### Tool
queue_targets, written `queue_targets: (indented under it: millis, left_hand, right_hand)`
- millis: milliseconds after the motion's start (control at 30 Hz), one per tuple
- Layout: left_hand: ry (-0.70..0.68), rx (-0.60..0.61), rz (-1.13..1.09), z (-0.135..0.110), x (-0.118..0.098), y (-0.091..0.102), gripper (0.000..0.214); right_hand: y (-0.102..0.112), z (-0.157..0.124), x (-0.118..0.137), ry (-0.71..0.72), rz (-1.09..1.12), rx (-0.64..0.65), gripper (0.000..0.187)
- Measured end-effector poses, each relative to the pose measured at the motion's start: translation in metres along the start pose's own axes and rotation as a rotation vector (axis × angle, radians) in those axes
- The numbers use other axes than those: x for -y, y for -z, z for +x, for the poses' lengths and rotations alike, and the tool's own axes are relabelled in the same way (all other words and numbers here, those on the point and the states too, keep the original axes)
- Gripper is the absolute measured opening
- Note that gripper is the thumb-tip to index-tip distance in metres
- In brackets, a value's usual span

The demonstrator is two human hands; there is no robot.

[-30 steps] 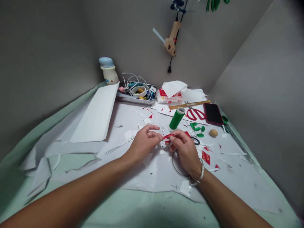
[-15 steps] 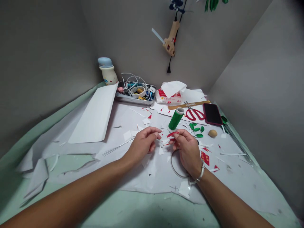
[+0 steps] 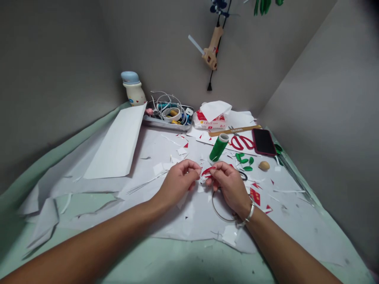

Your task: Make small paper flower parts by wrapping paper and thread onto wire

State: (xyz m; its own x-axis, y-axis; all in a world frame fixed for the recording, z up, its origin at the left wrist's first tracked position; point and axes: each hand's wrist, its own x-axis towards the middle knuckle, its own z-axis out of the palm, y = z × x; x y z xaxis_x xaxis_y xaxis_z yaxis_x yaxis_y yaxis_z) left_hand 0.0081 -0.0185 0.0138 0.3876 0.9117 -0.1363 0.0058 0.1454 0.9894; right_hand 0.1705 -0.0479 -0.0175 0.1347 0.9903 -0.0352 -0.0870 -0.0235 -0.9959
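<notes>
Left hand and right hand almost meeting
Both kinda pinched at the fingertips, left arm and right arm angled inward.

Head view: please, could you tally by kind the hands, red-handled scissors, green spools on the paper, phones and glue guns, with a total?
Hands: 2 (left hand, right hand)
Red-handled scissors: 1
Green spool: 1
Phone: 1
Glue gun: 1
Total: 6

Slender red piece, slightly tilted, between the right fingers.
</notes>
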Motion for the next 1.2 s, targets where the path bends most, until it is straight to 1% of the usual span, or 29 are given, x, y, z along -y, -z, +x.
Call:
queue_targets:
  millis: [133, 267, 533, 833, 1200]
  left_hand:
    - [-0.002, 0.017, 0.064, -0.0004, 0.0005, -0.0004, 0.007]
    - [0.014, 0.006, 0.113, -0.0014, -0.0008, -0.0020, 0.007]
    - [0.023, -0.006, 0.037, -0.0009, 0.0024, -0.0033, 0.008]
    - [0.042, 0.016, -0.008, -0.0008, 0.0044, -0.0043, 0.010]
    - [0.051, 0.018, -0.014, -0.0008, 0.0042, -0.0047, 0.009]
  right_hand:
    - [-0.0002, 0.0001, 0.0036, -0.002, -0.021, 0.016, 0.014]
    - [0.0000, 0.0005, 0.0054, -0.009, -0.018, 0.018, 0.014]
    - [0.0019, 0.0030, -0.0001, -0.015, 0.050, 0.006, 0.015]
    - [0.0023, 0.0023, 0.0002, 0.020, 0.037, -0.014, 0.016]
    - [0.0018, 0.0021, 0.0000, 0.016, 0.036, -0.038, 0.016]
